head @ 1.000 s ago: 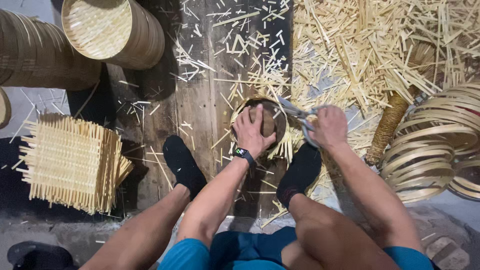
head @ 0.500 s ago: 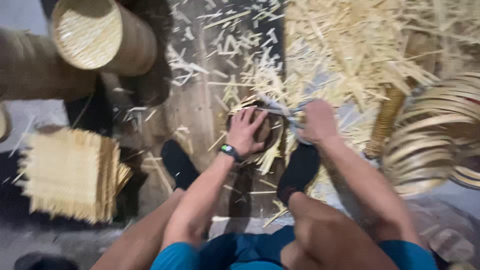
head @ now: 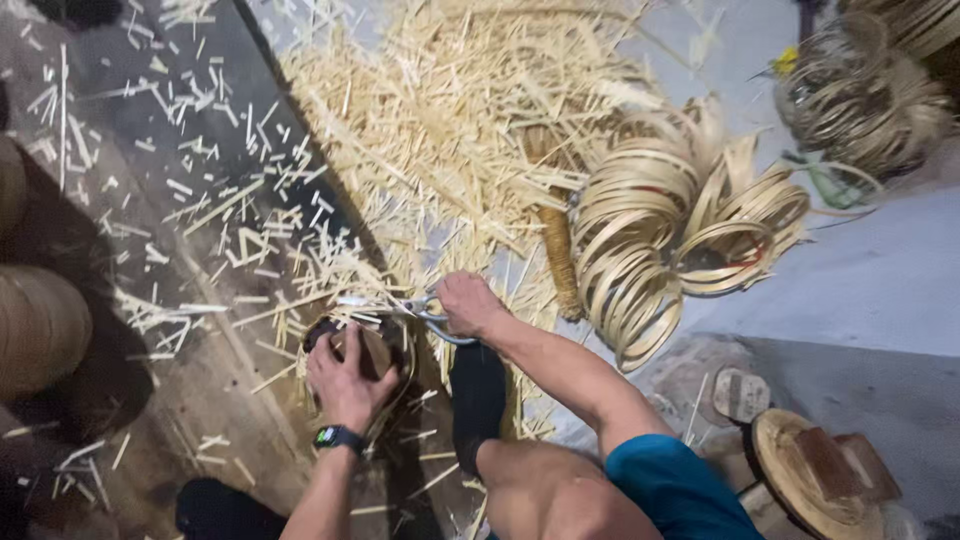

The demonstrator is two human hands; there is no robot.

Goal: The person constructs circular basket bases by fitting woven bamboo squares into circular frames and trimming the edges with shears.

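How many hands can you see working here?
2. The left hand presses down on a small round woven basket on the floor. The right hand grips scissors just beside it, over the pile of bamboo strips. No other hands show.

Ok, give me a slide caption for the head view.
Left hand steadies a small round basket while right hand works scissors among bamboo offcuts.

bare forearms, no sleeves. left hand [head: 345, 385]: black smartwatch [head: 338, 437] on wrist, dark band, small lit screen. right hand [head: 470, 305]: nothing worn. blue shorts [head: 675, 490], hem over thigh, knee bare. black sock [head: 478, 400] on one foot, black sock [head: 215, 510] on other.
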